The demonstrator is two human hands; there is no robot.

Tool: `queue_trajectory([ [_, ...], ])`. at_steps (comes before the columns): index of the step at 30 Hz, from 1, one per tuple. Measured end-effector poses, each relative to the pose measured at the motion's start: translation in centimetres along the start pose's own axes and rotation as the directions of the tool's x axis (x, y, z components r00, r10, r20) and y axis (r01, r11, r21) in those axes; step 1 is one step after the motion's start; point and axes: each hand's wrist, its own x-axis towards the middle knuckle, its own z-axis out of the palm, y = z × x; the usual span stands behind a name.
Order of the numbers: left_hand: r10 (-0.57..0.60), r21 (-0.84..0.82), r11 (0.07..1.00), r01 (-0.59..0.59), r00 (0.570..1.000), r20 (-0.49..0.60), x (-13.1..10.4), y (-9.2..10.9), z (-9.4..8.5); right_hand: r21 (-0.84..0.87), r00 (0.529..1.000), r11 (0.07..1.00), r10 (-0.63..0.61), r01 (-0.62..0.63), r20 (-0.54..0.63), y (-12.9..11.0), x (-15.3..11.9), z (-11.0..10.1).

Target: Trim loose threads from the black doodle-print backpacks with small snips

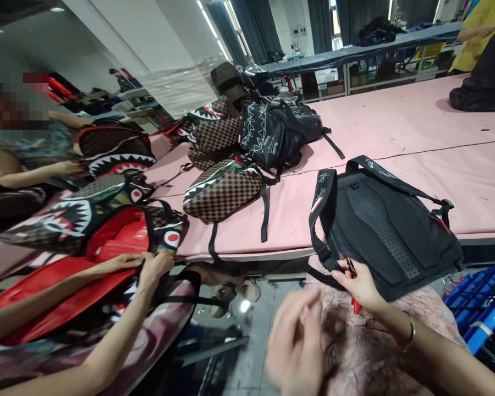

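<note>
A black backpack (388, 225) lies back panel up, partly on the pink table edge and partly over my lap. Its padded shoulder straps face me. My right hand (363, 286) is closed at the backpack's lower left, beside a strap end. Held in it are small thread snips (356, 306), with dark tips above the fingers and a red handle below. My left hand (295, 344) is raised in front of my lap, left of the backpack and apart from it. Motion smears its fingers, so whether it holds anything is unclear.
Checkered shark-face backpacks (225, 190) and a black patterned backpack (264, 135) are piled on the pink table (412, 126). At left, a co-worker's hands (154, 269) work on a red-lined backpack (119, 231). Another person (484, 33) stands far right. Blue racks (484, 308) are at lower right.
</note>
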Motion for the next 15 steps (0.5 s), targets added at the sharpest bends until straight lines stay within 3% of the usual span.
queue_trajectory([
  [4, 0.080, 0.237, 0.959, -0.155, 0.951, 0.297, 1.3, -3.5, 1.7, -0.020, 0.997, 0.998, -0.066, 0.067, 0.042, -0.1, -0.2, 0.0],
  [7, 0.136, 0.356, 0.892, -0.279, 0.916, 0.378, 1.6, -5.5, 2.7, -0.072, 0.986, 0.986, -0.144, 0.150, 0.081, 0.3, -0.4, -0.1],
  [12, 0.190, 0.381, 0.811, -0.444, 0.815, 0.547, 1.5, -6.6, 2.9, -0.157, 0.969, 0.959, -0.218, 0.234, 0.117, 1.2, -0.7, -0.5],
  [15, 0.205, 0.335, 0.838, -0.431, 0.818, 0.538, 1.6, -7.0, 2.9, -0.175, 0.962, 0.951, -0.231, 0.254, 0.144, 1.3, -0.6, -0.7],
])
